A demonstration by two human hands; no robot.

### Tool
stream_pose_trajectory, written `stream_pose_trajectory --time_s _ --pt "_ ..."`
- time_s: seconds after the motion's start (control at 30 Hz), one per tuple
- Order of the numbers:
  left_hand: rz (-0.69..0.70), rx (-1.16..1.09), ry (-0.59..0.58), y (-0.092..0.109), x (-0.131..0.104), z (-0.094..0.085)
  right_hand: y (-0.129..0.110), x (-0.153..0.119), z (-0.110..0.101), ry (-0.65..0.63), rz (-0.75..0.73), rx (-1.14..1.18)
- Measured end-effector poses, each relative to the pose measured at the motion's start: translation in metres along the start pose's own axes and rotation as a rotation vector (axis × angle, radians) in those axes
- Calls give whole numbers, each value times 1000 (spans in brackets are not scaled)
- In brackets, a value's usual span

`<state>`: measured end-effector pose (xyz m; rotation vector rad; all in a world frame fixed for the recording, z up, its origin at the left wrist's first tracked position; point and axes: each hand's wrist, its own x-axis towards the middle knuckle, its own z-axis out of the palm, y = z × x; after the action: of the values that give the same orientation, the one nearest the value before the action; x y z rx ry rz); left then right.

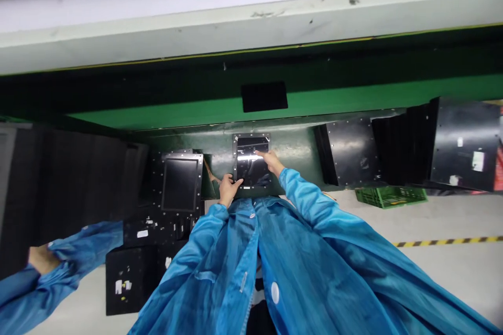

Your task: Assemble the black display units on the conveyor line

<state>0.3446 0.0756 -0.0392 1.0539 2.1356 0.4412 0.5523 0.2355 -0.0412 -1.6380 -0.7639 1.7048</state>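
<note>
A black framed panel [251, 165] with a glossy, light-reflecting middle lies on the dark green bench [293, 141] in front of me. My left hand [229, 188] rests at its lower left corner, thumb and fingers apart. At the panel's right side is my right hand [270, 161], its index finger stretched out over the glossy surface and the other fingers curled. Whether anything small is in the right hand is too fine to make out. Another framed black panel [179, 184] leans to the left of my left hand.
Dark panels [352, 152] stand in rows at the right, above a green crate [391, 197]. More black boxes [129, 280] are at lower left, beside another person's blue sleeve [90, 246]. A pale ledge [236, 26] crosses above.
</note>
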Motion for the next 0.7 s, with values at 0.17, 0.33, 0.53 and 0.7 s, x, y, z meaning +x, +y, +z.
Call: stream_pose_trajectory --time_s 0.17,0.33,0.53,0.7 --pt "7 43 -66 2 10 -2 -2 0 5 -60 42 17" --pt "25 73 -97 1 11 -8 -4 -1 7 -7 84 22" --pt "6 236 -132 9 11 -11 -4 -15 7 249 -142 -404" --pt "27 317 -179 17 10 -18 17 -55 -28 322 -213 -869"
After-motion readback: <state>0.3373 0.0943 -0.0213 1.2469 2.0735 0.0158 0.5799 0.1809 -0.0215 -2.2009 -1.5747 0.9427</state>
